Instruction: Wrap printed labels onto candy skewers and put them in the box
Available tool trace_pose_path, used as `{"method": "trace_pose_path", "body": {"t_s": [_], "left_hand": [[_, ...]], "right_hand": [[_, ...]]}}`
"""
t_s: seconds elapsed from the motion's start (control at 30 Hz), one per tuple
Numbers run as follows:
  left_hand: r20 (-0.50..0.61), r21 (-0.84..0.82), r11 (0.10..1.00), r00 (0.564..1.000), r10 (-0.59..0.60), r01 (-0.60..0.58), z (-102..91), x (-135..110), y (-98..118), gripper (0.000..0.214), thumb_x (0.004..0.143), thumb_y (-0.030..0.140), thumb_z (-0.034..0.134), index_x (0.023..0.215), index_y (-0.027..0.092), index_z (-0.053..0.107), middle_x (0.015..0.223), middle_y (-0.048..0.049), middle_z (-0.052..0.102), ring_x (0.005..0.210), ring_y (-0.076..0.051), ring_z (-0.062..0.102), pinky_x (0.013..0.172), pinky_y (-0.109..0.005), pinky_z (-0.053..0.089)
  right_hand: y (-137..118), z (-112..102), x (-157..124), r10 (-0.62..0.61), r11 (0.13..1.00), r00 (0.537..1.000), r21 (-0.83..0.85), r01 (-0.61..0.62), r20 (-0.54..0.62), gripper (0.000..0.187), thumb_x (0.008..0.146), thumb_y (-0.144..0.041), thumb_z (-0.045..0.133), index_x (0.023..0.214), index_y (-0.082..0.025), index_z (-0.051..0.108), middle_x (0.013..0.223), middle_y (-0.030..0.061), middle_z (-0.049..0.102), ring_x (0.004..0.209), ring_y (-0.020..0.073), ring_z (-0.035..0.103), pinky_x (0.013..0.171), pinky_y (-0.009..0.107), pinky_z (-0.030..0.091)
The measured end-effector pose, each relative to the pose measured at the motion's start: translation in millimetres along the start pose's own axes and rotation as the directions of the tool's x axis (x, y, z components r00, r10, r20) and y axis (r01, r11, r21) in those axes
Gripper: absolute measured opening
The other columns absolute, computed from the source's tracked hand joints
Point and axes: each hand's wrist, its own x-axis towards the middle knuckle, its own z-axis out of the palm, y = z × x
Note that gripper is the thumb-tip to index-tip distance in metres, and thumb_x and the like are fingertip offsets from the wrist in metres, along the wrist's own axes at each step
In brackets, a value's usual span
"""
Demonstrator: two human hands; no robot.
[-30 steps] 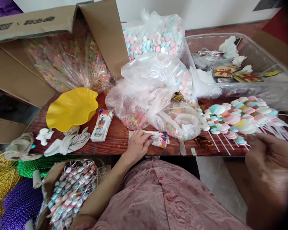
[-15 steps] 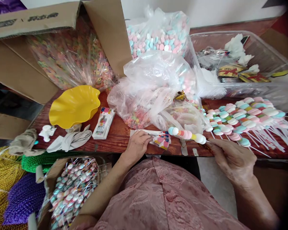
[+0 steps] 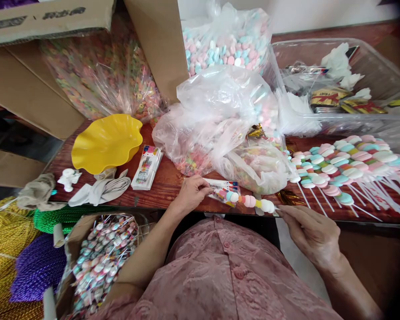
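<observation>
Sideways, candy skewer (image 3: 250, 201) tip pointing left, right hand (image 3: 311, 233) pinching it, left hand (image 3: 190, 195) gripping wrapper (image 3: 222, 189)

Pink crinkle-textured blouse (image 3: 220, 284), matching round buttons (image 3: 239, 272) down front, bare left hand (image 3: 190, 195), bare right hand (image 3: 315, 235)

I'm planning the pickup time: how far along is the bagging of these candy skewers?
Done, it seems: the cardboard box at lower left holds many wrapped skewers. In hand: the right hand holds one candy skewer by its stick, tip at the printed sleeve under the left hand. Left: a large pile of bare skewers on the table, at right.
</observation>
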Motion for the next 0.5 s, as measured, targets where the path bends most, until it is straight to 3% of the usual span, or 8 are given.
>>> {"method": "trace_pose_path", "body": {"t_s": [0.2, 0.5], "left_hand": [[0.055, -0.019, 0.998, 0.997, 0.063, -0.062, -4.3, 0.5, -0.1, 0.006, 0.078, 0.016, 0.073, 0.072, 0.017, 0.073, 0.072, -0.0005, 0.067, 0.067, -0.012, 0.059, 0.066, -0.025, 0.044], [0.070, -0.008, 0.981, 0.979, 0.191, -0.191, -2.2, -5.4, -2.6, 0.008, 0.082, 0.016, 0.072, 0.075, 0.018, 0.074, 0.074, -0.0019, 0.068, 0.070, -0.013, 0.061, 0.069, -0.025, 0.045]], "right_hand": [[-0.1, 8.9, -11.5, -0.020, 0.993, 0.999, -0.116, 0.023, 0.028, 0.014, 0.087, -0.015, 0.064, 0.099, -0.022, 0.070, 0.086, 0.0018, 0.076, 0.074, 0.0142, 0.071, 0.070, 0.025, 0.055], [-6.1, 7.7, -2.1, -0.099, 0.954, 0.995, -0.289, 0.086, -0.030, 0.021, 0.083, -0.013, 0.067, 0.100, -0.023, 0.071, 0.089, 0.0014, 0.076, 0.076, 0.0150, 0.071, 0.072, 0.026, 0.053]]}}
